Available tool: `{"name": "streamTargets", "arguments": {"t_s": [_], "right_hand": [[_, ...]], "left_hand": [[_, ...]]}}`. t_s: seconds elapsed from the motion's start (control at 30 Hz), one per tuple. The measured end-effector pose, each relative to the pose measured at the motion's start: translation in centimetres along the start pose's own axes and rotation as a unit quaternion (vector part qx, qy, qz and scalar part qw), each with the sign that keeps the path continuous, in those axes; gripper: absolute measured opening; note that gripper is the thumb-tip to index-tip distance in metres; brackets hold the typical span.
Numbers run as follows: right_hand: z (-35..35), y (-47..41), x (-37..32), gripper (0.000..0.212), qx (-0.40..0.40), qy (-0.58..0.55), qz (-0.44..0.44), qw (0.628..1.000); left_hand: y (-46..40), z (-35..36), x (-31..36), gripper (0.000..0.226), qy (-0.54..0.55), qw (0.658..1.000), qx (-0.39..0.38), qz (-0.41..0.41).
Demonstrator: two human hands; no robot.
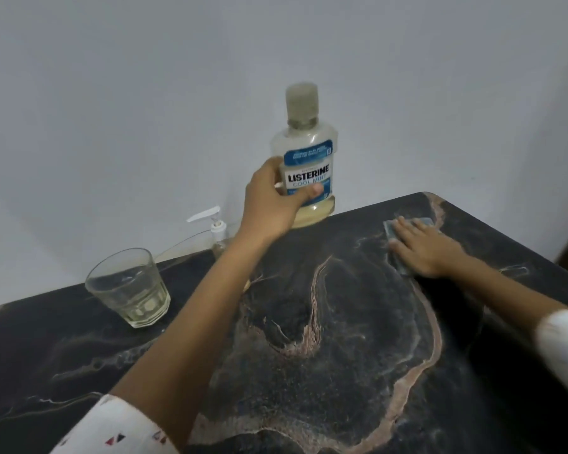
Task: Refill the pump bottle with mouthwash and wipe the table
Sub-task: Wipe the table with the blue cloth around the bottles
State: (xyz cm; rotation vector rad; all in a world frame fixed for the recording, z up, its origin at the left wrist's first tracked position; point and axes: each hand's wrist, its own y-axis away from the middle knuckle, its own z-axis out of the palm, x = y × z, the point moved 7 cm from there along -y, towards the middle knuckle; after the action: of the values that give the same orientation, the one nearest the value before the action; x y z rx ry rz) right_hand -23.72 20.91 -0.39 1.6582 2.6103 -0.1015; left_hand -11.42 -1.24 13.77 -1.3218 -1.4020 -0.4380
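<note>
The dark marble-patterned table (325, 322) butts against a plain pale wall (145, 93) along its far edge, which runs from nine o'clock up to a rounded corner at about one o'clock; the right edge falls away from there toward three o'clock. The widest bare stretch lies at the centre and six o'clock, crossed by pinkish veins on a speckled black surface.

At twelve o'clock the left hand (273, 198) grips a Listerine mouthwash bottle (304, 158), thumb curled across the blue label, fingers wrapped behind. The bottle is clear plastic with squared shoulders and a capped neck, upright, its base at the table's far edge; whether it touches the surface is unclear. A shallow layer of yellowish liquid sits at its bottom.

At two o'clock the right hand (420, 247) lies flat, fingers straight, pressing a grey-blue cloth (394, 235) onto the tabletop near the corner.

At ten o'clock a faceted glass tumbler (128, 286) stands with a little pale liquid. The pump bottle (215, 229), white nozzle pointing left, stands against the wall at eleven o'clock, partly behind the left forearm.
</note>
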Motion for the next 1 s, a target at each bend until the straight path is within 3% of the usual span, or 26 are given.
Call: {"name": "streamTargets", "arguments": {"t_s": [0.07,0.13,0.23,0.3,0.37,0.43,0.5,0.63,0.7,0.77,0.83,1.0], "right_hand": [[0.7,-3.7,-3.4,0.06,-0.01,-0.014,0.043,0.999],[1.5,-5.3,-8.0,0.06,-0.017,-0.026,0.014,0.999],[1.3,-2.6,-13.0,0.057,-0.023,-0.024,-0.137,0.99],[1.0,2.9,-14.0,0.056,-0.018,-0.022,-0.271,0.962],[0.9,10.7,-13.4,0.055,-0.021,-0.03,-0.397,0.917],[1.0,16.6,-9.9,0.053,-0.042,-0.033,-0.444,0.894],[-0.1,18.3,-4.8,0.053,-0.027,-0.01,-0.394,0.918],[-1.6,11.1,2.8,0.055,-0.028,-0.006,-0.159,0.987],[-1.0,6.0,3.3,0.055,-0.022,-0.001,-0.033,0.999],[-0.4,2.0,0.7,0.056,-0.016,-0.011,0.025,0.999],[0.4,-0.3,-4.4,0.056,-0.023,-0.021,-0.003,1.0],[1.1,5.0,-12.1,0.055,-0.005,-0.009,-0.255,0.967]], "left_hand": [[0.2,-0.2,2.5,0.048,-0.005,1.0,-0.012,0.024],[0.7,-0.2,3.7,0.048,0.001,0.999,-0.022,0.03],[1.2,-0.3,3.9,0.049,0.015,0.999,-0.029,0.022],[1.4,-0.6,3.3,0.047,0.024,0.999,-0.023,0.013],[1.6,-0.8,2.4,0.044,0.03,0.999,-0.021,0.003],[1.8,-0.9,1.4,0.043,0.034,0.999,-0.017,-0.012],[2.0,-1.1,0.5,0.042,0.035,0.999,-0.008,-0.027],[2.8,-1.4,-0.9,0.04,0.028,0.998,0.012,-0.053],[3.2,-1.2,-1.5,0.038,0.034,0.998,0.014,-0.06],[3.4,-0.7,-1.9,0.038,0.038,0.997,0.012,-0.063],[3.5,-0.2,-2.3,0.039,0.043,0.997,0.011,-0.065],[2.9,0.4,-2.9,0.038,0.049,0.998,0.004,-0.047]]}}
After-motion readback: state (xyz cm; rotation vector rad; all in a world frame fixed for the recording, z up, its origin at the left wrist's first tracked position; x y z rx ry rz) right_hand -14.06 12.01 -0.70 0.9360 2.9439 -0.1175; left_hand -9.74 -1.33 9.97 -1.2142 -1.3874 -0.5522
